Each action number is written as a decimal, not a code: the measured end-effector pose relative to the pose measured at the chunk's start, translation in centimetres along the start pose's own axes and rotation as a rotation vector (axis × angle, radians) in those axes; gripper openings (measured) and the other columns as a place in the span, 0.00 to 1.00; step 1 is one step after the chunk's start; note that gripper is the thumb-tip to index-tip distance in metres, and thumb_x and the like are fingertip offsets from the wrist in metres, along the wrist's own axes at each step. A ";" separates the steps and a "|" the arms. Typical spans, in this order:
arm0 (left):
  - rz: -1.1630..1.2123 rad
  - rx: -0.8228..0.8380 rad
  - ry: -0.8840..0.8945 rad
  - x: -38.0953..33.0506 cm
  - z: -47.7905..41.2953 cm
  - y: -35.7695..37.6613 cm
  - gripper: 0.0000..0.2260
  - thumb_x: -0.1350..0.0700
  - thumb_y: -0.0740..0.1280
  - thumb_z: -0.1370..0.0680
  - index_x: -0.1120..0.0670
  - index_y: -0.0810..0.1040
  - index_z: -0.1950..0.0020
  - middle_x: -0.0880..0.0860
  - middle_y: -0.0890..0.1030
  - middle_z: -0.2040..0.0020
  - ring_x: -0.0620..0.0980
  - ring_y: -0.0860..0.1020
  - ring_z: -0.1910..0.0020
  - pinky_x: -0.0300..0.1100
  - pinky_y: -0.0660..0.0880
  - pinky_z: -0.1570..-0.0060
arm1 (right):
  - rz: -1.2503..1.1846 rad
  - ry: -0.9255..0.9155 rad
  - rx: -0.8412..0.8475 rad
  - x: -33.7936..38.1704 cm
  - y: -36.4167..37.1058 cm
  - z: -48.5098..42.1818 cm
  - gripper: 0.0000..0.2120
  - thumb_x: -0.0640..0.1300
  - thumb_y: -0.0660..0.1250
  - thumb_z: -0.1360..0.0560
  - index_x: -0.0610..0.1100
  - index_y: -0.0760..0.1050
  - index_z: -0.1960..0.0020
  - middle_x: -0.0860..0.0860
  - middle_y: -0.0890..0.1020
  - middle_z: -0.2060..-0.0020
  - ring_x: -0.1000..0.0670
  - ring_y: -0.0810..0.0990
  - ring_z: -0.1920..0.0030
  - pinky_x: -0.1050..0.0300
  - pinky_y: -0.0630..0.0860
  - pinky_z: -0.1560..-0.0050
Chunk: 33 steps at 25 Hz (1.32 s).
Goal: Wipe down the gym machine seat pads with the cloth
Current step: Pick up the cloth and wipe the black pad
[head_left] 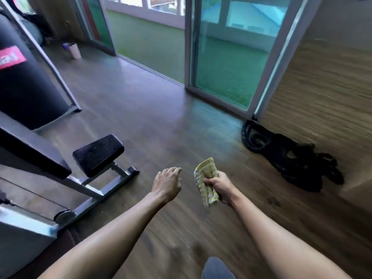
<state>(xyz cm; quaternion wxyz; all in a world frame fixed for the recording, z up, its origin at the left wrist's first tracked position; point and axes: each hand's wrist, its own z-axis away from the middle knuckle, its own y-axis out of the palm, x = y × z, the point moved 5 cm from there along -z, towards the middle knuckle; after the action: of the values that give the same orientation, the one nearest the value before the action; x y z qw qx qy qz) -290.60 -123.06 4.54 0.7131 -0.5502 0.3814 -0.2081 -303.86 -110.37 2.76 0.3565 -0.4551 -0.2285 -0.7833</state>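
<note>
A yellow checked cloth (205, 181) hangs folded from my right hand (219, 187), which grips it at mid-frame above the floor. My left hand (167, 183) hovers just left of the cloth with fingers loosely curled, holding nothing. The black seat pad (98, 155) of the gym bench stands to the left, tilted, with small droplets on its top. A longer black back pad (32, 152) extends from it toward the left edge. Both hands are clear of the pads, to their right.
The bench's grey steel frame (96, 191) runs along the floor lower left. A black punching bag (22, 85) on a stand is upper left. A coiled black rope (291, 158) lies by the sliding glass door (225, 57). A small bin (74, 50) stands far back.
</note>
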 end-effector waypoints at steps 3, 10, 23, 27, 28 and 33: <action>0.015 -0.011 -0.135 5.0 -5.3 -0.7 0.20 0.53 0.59 0.20 0.49 0.68 0.28 0.49 0.72 0.29 0.52 0.69 0.30 0.47 0.64 0.30 | 0.053 0.027 0.115 2.8 4.1 -7.9 0.15 0.23 0.61 0.28 0.40 0.78 0.57 0.48 0.83 0.68 0.52 0.81 0.71 0.57 0.79 0.65; 0.088 -0.090 -0.530 17.5 -12.3 -3.5 0.20 0.52 0.59 0.20 0.50 0.68 0.27 0.48 0.71 0.28 0.50 0.69 0.29 0.46 0.63 0.29 | 0.131 0.223 0.403 8.0 16.7 -23.7 0.12 0.26 0.60 0.28 0.33 0.76 0.49 0.38 0.80 0.60 0.41 0.80 0.61 0.44 0.78 0.53; 0.305 -0.018 -0.837 49.1 -19.9 2.8 0.23 0.54 0.58 0.19 0.53 0.61 0.23 0.50 0.64 0.23 0.49 0.61 0.24 0.48 0.58 0.25 | 0.790 0.009 0.498 4.5 45.5 -44.2 0.21 0.29 0.54 0.33 0.43 0.76 0.46 0.49 0.77 0.63 0.47 0.73 0.61 0.58 0.69 0.62; 0.309 0.044 -0.857 57.7 -23.3 7.1 0.25 0.53 0.58 0.18 0.53 0.57 0.22 0.50 0.58 0.21 0.50 0.56 0.22 0.50 0.55 0.24 | 0.992 -0.188 0.478 0.5 52.1 -50.2 0.36 0.28 0.54 0.31 0.53 0.68 0.29 0.50 0.78 0.42 0.47 0.78 0.51 0.63 0.71 0.55; 0.317 0.054 -0.862 59.4 -24.0 8.6 0.25 0.53 0.58 0.18 0.53 0.56 0.21 0.50 0.57 0.21 0.50 0.55 0.22 0.50 0.54 0.24 | 1.067 -0.248 0.485 -0.9 53.4 -51.8 0.37 0.26 0.54 0.31 0.50 0.64 0.26 0.49 0.74 0.34 0.46 0.76 0.40 0.63 0.68 0.45; 0.262 -0.015 -0.862 66.1 -27.7 13.6 0.25 0.54 0.57 0.18 0.53 0.56 0.21 0.49 0.54 0.20 0.51 0.52 0.21 0.52 0.51 0.23 | 1.413 -0.589 0.617 -7.4 57.3 -58.6 0.39 0.24 0.54 0.33 0.43 0.61 0.24 0.43 0.64 0.25 0.38 0.60 0.24 0.43 0.60 0.26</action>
<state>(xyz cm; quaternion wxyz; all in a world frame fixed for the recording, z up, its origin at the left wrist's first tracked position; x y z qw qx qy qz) -272.51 -183.56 -31.93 0.8231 -0.5390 0.1174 0.1349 -289.77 -184.52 -29.98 0.7997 -0.5598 -0.1772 -0.1250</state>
